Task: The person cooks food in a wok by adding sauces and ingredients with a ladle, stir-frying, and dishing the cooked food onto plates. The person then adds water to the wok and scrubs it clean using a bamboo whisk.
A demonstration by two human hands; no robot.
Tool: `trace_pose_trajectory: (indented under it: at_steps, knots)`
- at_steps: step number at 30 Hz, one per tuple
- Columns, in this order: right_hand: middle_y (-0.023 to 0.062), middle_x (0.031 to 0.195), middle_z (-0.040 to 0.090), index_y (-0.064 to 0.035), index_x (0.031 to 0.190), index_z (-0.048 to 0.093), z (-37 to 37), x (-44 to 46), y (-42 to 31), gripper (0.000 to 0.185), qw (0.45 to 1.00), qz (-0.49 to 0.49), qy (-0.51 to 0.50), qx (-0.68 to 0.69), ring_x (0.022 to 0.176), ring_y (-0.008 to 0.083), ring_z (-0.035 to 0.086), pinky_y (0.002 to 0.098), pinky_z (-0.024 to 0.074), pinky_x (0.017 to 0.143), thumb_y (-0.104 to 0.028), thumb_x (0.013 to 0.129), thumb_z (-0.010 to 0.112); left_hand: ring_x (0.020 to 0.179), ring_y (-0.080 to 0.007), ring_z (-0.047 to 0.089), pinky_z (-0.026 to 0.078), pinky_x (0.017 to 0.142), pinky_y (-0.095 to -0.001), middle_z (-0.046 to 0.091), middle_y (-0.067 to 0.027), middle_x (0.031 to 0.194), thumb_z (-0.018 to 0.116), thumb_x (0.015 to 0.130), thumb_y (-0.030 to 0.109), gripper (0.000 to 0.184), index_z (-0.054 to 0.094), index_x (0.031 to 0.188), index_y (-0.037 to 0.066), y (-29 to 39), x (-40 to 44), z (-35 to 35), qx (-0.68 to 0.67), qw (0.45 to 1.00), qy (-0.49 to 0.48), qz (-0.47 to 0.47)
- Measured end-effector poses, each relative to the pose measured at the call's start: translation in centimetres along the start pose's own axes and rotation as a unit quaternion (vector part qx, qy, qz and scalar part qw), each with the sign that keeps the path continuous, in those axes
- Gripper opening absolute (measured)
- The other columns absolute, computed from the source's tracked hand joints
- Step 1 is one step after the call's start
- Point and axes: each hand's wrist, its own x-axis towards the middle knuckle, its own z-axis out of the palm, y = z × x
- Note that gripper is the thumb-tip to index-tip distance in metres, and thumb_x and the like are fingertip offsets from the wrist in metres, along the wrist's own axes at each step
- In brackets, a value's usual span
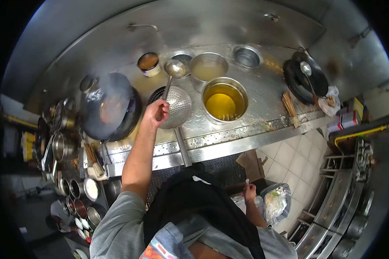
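My left hand (157,113) is wrapped around the handle of a ladle (175,69), its bowl up near the back of the metal counter. Beneath that hand lies a round perforated strainer (180,110), its handle pointing toward me over the counter edge. To the left, a black wok (127,93) steams, with a little brownish food inside. A steel pot of yellow oil (220,105) stands right of the strainer. Low on the right, my right hand (250,193) pinches a small whitish thing I cannot make out, near a plastic-lined bin (286,203).
Behind the oil stands a pot of cloudy liquid (209,71), with a tub of brown sauce (148,64) farther left. Another wok (296,77) holds a second ladle (306,69). A bamboo brush (289,108) lies near the front edge. Sauce containers (91,189) crowd the lower left.
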Motion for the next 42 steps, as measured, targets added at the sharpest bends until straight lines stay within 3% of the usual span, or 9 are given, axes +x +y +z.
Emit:
trace_pose_trajectory:
  at_steps: [5, 6, 9, 11, 17, 23, 28, 31, 42]
  knots:
    - [0.0081, 0.078, 0.065, -0.0062, 0.109, 0.053, 2.3, 0.3, -2.5, 0.031, 0.996, -0.004, -0.029, -0.080, 0.054, 0.0171, 0.065, 0.0313, 0.0507, 0.043, -0.034, 0.099, 0.062, 0.048, -0.0104, 0.051, 0.042, 0.042, -0.0290, 0.054, -0.0001, 0.065, 0.057, 0.087, 0.006, 0.013, 0.060, 0.099, 0.010, -2.5, -5.8, -1.6, 0.271, 0.952, 0.083, 0.120]
    - [0.0088, 0.077, 0.066, -0.0051, 0.109, 0.055, 3.3, 0.3, -3.0, 0.029, 0.995, -0.014, -0.036, -0.089, 0.055, 0.0172, 0.066, 0.0314, 0.0513, 0.043, -0.031, 0.099, 0.062, 0.052, -0.0198, 0.058, 0.048, 0.049, -0.0353, 0.059, -0.0082, 0.067, 0.055, 0.086, 0.006, 0.041, 0.059, 0.126, 0.005, -2.8, -7.2, -2.6, 0.332, 0.925, 0.097, 0.155]
    - [0.0083, 0.075, 0.066, -0.0041, 0.101, 0.058, 5.8, -0.5, -4.2, 0.025, 0.988, -0.056, -0.096, -0.108, 0.054, 0.0165, 0.066, 0.0304, 0.0509, 0.042, -0.029, 0.100, 0.060, 0.063, -0.0340, 0.065, 0.053, 0.063, -0.0445, 0.064, -0.0204, 0.077, 0.054, 0.087, 0.008, 0.062, 0.043, 0.148, 0.006, -6.4, -11.5, -8.2, 0.551, 0.767, 0.179, 0.276]
    - [0.0069, 0.073, 0.066, -0.0038, 0.092, 0.059, 7.7, -1.3, -4.5, 0.023, 0.979, -0.076, -0.147, -0.118, 0.056, 0.0155, 0.066, 0.0293, 0.0507, 0.045, -0.025, 0.100, 0.060, 0.080, -0.0433, 0.067, 0.051, 0.076, -0.0516, 0.066, -0.0279, 0.091, 0.055, 0.090, 0.012, 0.065, 0.036, 0.152, 0.009, -8.0, -19.1, -8.0, 0.579, 0.741, 0.225, 0.255]
    - [0.0058, 0.073, 0.067, -0.0049, 0.090, 0.060, 18.0, -9.0, -6.5, 0.018, 0.925, -0.158, -0.314, -0.143, 0.057, 0.0132, 0.064, 0.0275, 0.0502, 0.049, -0.019, 0.100, 0.059, 0.103, -0.0447, 0.064, 0.052, 0.081, -0.0493, 0.069, -0.0235, 0.108, 0.062, 0.093, 0.014, 0.062, 0.041, 0.152, 0.019, -14.1, -32.3, -17.9, 0.541, 0.732, 0.274, 0.309]
    - [0.0053, 0.080, 0.067, -0.0058, 0.093, 0.061, 33.2, -19.4, -4.9, 0.018, 0.826, -0.254, -0.450, -0.224, 0.062, 0.0127, 0.062, 0.0273, 0.0503, 0.053, -0.020, 0.102, 0.055, 0.071, -0.0077, 0.042, 0.041, 0.069, -0.0222, 0.045, -0.0013, 0.074, 0.062, 0.096, 0.005, 0.067, 0.036, 0.156, 0.017, -19.0, -49.1, -24.9, 0.420, 0.801, 0.332, 0.268]
    - [0.0054, 0.077, 0.067, -0.0043, 0.100, 0.062, 45.7, -31.1, -0.8, 0.015, 0.758, -0.220, -0.576, -0.214, 0.058, 0.0126, 0.062, 0.0278, 0.0503, 0.051, -0.018, 0.101, 0.056, 0.073, -0.0107, 0.053, 0.047, 0.074, -0.0257, 0.060, -0.0069, 0.080, 0.061, 0.097, 0.009, 0.068, 0.033, 0.158, 0.021, -22.5, -61.6, -28.0, 0.293, 0.852, 0.422, 0.099]
    - [0.0052, 0.074, 0.067, -0.0029, 0.099, 0.063, 52.4, -38.3, 0.7, 0.017, 0.727, -0.205, -0.609, -0.243, 0.055, 0.0125, 0.062, 0.0284, 0.0485, 0.046, -0.019, 0.099, 0.057, 0.076, -0.0136, 0.057, 0.049, 0.077, -0.0283, 0.064, -0.0082, 0.084, 0.062, 0.097, 0.010, 0.069, 0.033, 0.158, 0.022, -27.6, -63.8, -32.6, 0.335, 0.781, 0.487, 0.202]
    - [0.0052, 0.086, 0.069, -0.0102, 0.112, 0.059, 67.6, -56.7, 0.8, 0.021, 0.694, -0.150, -0.609, -0.355, 0.064, 0.0156, 0.066, 0.0332, 0.0524, 0.053, -0.028, 0.101, 0.053, 0.077, -0.0336, 0.068, 0.053, 0.076, -0.0415, 0.067, -0.0167, 0.084, 0.061, 0.095, 0.014, 0.071, 0.029, 0.158, 0.023, -27.0, -63.0, -37.2, 0.339, 0.717, 0.604, 0.080]
